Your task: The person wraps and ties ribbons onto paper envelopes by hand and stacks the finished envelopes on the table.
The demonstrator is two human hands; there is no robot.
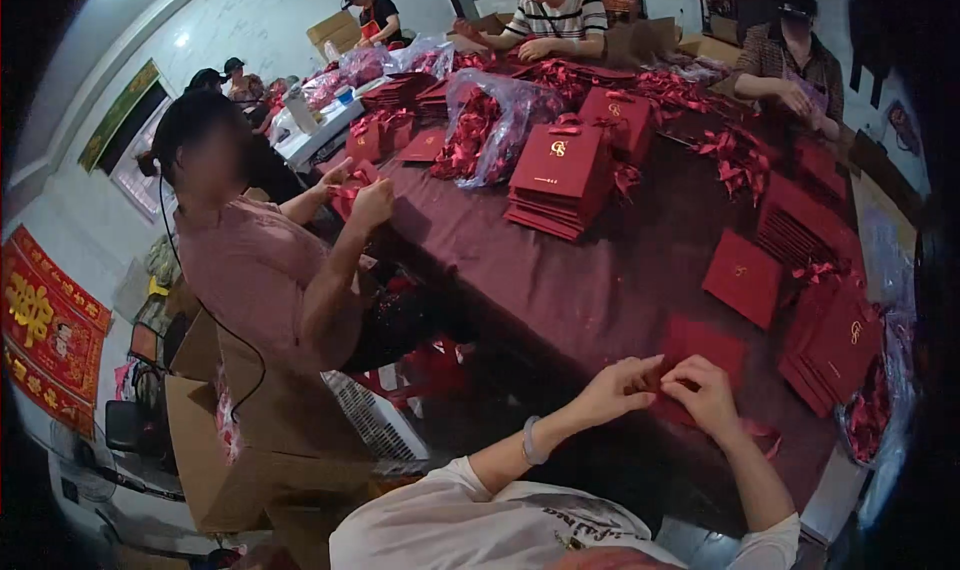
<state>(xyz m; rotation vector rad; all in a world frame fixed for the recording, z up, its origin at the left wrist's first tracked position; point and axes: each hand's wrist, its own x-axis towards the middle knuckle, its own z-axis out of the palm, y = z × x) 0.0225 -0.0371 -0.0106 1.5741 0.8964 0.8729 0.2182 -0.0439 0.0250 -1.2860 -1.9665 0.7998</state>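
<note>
At the near edge of the table, a red bag (705, 348) lies under and beyond my hands, with a red ribbon (766, 440) by its lower right. My left hand (622, 390), with a band on its wrist, is at the bag's left side, thumb and fingers curved toward each other; what it holds, if anything, is too small to tell. My right hand (703, 388) is pinched over the bag, its fingertips close to the left ones. Another red bag (742, 278) with a gold mark lies flat just beyond.
Stacked red bags (830, 355) stand at the right, another stack (560, 175) mid-table. Ribbons in a plastic bag (490, 130) lie beyond. A co-worker (270, 260) handles red material at the left; others are around the table. A cardboard box (240, 470) stands lower left.
</note>
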